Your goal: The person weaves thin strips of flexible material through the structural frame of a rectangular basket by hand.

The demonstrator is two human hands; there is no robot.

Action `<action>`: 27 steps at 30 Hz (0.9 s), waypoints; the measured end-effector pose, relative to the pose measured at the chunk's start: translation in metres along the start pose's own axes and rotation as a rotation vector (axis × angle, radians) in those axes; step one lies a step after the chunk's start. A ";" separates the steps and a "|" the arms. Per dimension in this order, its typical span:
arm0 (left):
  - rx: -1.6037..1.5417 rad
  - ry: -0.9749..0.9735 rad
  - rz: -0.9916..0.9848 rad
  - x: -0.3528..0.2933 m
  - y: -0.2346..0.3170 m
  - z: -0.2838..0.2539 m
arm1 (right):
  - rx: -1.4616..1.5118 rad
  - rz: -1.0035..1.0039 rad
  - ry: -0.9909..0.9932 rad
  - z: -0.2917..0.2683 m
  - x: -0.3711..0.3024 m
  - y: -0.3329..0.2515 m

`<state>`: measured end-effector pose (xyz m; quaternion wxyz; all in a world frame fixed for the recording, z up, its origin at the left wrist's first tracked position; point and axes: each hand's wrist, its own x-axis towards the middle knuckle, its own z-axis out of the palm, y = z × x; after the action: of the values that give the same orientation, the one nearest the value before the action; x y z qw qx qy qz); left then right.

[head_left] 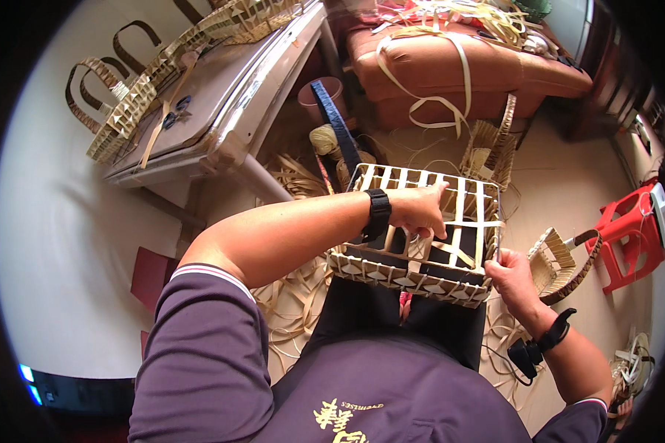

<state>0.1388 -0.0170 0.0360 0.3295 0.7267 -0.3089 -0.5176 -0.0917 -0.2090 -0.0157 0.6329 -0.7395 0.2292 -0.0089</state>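
Pale strips are forming the lattice of a basket frame lying over our black trousers; our right hand is gripping its right edge, our left hand is reaching onto it, its hold unclear to us, our left forearm is hiding its left side, and a handled basket and red stool are standing rightward
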 end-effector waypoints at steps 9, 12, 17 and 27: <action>0.310 0.343 0.079 -0.056 -0.031 -0.019 | 0.083 -0.012 -0.049 -0.010 0.000 0.013; 0.261 0.318 0.077 -0.067 -0.050 -0.024 | 0.056 0.004 -0.044 -0.007 -0.008 -0.005; 0.255 0.357 0.205 -0.065 -0.042 -0.016 | 0.062 0.043 -0.021 -0.010 -0.010 -0.011; 0.601 0.553 0.322 -0.052 -0.033 0.002 | 0.000 0.060 -0.006 -0.020 -0.017 -0.014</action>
<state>0.1264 0.0428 0.0379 0.2504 0.8440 -0.4553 -0.1331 -0.1078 -0.2202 0.0064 0.6335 -0.7324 0.2494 0.0122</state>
